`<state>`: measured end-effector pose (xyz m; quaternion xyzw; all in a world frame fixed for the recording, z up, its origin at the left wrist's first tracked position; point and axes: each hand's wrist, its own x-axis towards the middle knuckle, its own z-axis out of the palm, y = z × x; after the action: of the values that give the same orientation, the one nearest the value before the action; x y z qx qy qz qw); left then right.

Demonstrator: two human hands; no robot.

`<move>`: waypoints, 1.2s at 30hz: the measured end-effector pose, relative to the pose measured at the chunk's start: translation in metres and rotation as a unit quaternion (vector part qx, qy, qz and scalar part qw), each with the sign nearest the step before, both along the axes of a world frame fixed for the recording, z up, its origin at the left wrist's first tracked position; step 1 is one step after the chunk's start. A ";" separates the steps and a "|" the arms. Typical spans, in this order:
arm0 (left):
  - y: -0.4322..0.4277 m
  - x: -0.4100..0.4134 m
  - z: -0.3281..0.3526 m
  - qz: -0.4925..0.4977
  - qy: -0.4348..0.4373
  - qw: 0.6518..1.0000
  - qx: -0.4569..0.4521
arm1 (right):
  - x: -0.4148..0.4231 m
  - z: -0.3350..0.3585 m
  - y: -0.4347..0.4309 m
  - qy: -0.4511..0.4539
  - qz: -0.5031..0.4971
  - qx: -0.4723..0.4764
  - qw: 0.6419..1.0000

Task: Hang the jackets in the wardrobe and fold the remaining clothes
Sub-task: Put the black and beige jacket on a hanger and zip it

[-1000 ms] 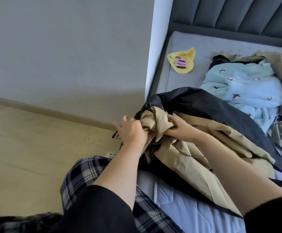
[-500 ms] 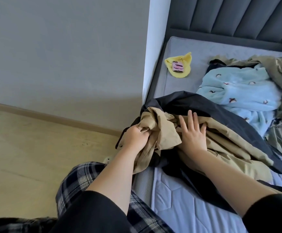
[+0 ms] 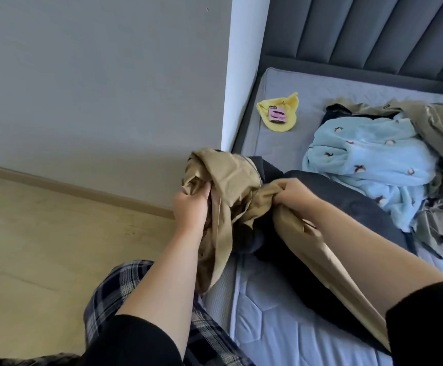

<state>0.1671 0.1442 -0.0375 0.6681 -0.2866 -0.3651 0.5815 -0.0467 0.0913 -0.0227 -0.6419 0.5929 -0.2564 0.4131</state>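
Observation:
A tan jacket with a dark navy outer side [image 3: 232, 178] is bunched up at the left edge of the bed, partly lifted off the mattress. My left hand [image 3: 191, 206] grips a fold of its tan fabric at the left. My right hand [image 3: 293, 195] clutches another bunch of the tan fabric just to the right. The rest of the jacket trails down under my right forearm. A heap of other clothes lies further right: a light blue fleece garment [image 3: 371, 159] with small prints and an olive garment [image 3: 431, 122].
The mattress [image 3: 268, 307] has a grey padded headboard [image 3: 368, 35] behind it. A yellow cloth with a pink item on it [image 3: 278, 114] lies near the bed's far left corner. A grey wall [image 3: 96, 88] and wooden floor [image 3: 43, 247] are to the left.
My right hand, flat on the jacket half a second ago, now clutches the tan fabric. Both hands have lifted the bunched jacket higher off the bed.

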 end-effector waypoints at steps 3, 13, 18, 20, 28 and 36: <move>-0.005 0.005 0.012 0.046 0.055 0.996 -0.049 | 0.012 0.058 -0.014 -0.150 0.057 -0.002 0.987; -0.004 0.002 -0.008 -0.053 -0.023 0.993 0.108 | 0.004 0.012 -0.053 0.393 -0.096 -0.030 0.914; -0.011 0.002 -0.005 -0.092 -0.065 0.988 0.110 | 0.045 0.003 0.022 0.077 -0.121 -0.339 0.930; -0.011 -0.001 -0.002 -0.105 -0.036 0.989 0.100 | 0.062 -0.005 0.062 0.052 -0.059 -0.340 0.937; -0.006 0.012 0.000 -0.176 0.027 0.977 0.115 | 0.070 -0.027 0.071 0.242 0.024 -0.232 0.942; 0.001 0.019 0.006 -0.288 -0.043 0.951 0.106 | 0.036 -0.004 0.064 -0.247 -0.118 0.018 0.962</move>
<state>0.1858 0.1450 -0.0314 0.6298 -0.4512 -0.5168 0.3643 -0.0109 0.1555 -0.0270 -0.4768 0.5481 -0.4434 0.5250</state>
